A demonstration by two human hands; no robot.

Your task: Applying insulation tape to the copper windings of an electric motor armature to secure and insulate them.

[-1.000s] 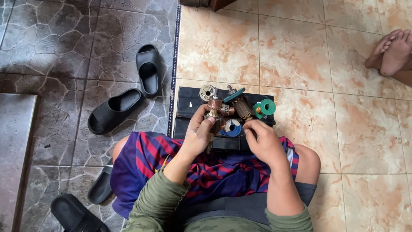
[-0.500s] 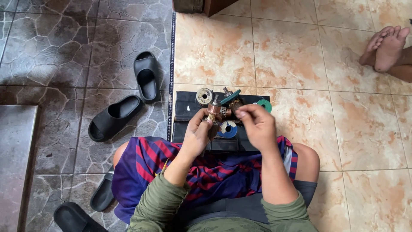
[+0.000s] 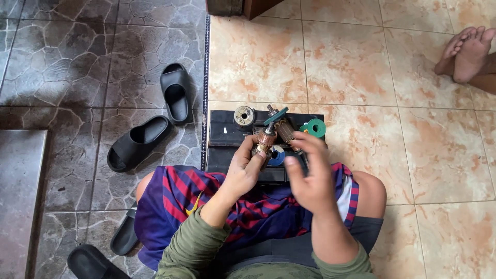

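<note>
Free room and obstacles around the black tray [image 3: 219, 155]. Bare tan tiles [image 3: 361, 77] are seen beyond and to the right of the tray, open up to another person's feet [image 3: 467, 51] at the far right. The tray's far edge is crowded by a spool [image 3: 244, 116], a green reel [image 3: 315, 127] and a blue roll [image 3: 276, 156]. The left side is blocked by two black sandals [image 3: 155, 119].

Head-worn view, steeply downward, close over lap and tiled floor [image 3: 361, 77]
</note>
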